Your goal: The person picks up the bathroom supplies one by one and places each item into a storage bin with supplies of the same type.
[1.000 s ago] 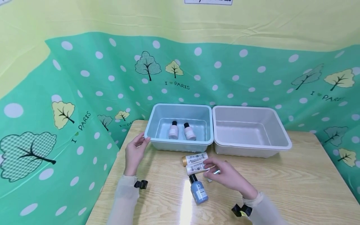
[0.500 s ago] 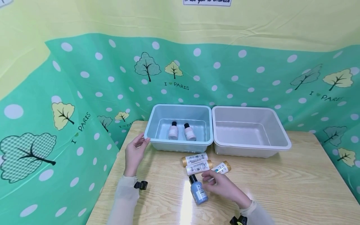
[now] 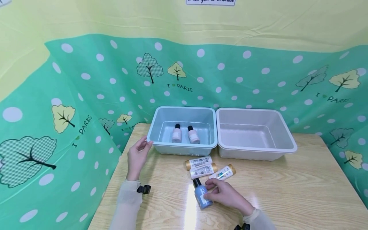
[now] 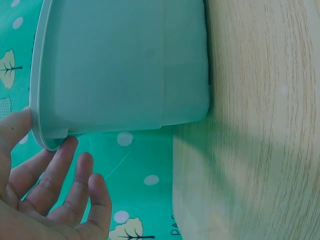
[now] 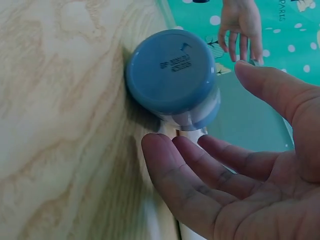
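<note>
My left hand (image 3: pixel 138 159) pinches the front left corner of the rim of the light blue bin (image 3: pixel 184 144); in the left wrist view its thumb lies on the rim and a fingertip sits under it. Two pale pink bottles (image 3: pixel 177 135) with black caps lie inside that bin. On the table, a blue bottle (image 3: pixel 199 194) with a black cap lies on its side. My right hand (image 3: pixel 225 195) is right beside it, thumb and fingers spread around its base end. The right wrist view shows the bottle's printed base (image 5: pixel 172 72) with a gap below it to the fingertips.
Three white tubes with gold caps lie between the bins and the blue bottle: a back tube (image 3: pixel 201 162), a middle tube (image 3: pixel 202 171) and a right tube (image 3: pixel 222 174). A grey bin (image 3: pixel 257 150) adjoins the blue bin. A printed curtain (image 3: pixel 218 73) hangs behind.
My right hand has moved from over the white tubes toward me and left to the blue bottle, uncovering the right tube. My left hand stays on the bin rim.
</note>
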Motion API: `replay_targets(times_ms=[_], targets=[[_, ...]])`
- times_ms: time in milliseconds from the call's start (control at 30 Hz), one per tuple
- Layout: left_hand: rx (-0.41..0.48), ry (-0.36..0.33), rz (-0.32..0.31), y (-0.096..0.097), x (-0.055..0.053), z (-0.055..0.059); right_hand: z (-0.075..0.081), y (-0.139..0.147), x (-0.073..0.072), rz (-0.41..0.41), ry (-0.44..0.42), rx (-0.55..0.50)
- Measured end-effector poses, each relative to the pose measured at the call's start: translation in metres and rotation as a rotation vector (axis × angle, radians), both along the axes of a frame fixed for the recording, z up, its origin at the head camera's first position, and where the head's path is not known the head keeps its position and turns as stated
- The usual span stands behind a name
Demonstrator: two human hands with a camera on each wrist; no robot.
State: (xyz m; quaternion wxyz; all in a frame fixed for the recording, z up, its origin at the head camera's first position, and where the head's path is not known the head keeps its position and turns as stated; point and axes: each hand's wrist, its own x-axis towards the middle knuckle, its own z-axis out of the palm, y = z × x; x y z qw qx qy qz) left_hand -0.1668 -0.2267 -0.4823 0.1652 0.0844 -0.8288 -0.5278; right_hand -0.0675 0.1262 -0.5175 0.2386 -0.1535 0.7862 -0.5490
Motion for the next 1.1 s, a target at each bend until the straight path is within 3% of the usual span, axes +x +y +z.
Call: replay_targets(times_ms=[367,1100], targets=[[0.002,-0.008,-0.005,0.001,0.000,0.002,-0.006,-0.006,0.001,0.003,0.062,0.058],[-0.004,-0.015,0.007,0.000,0.000,0.001,-0.006,-0.016,0.003,-0.026,0.075,0.123]])
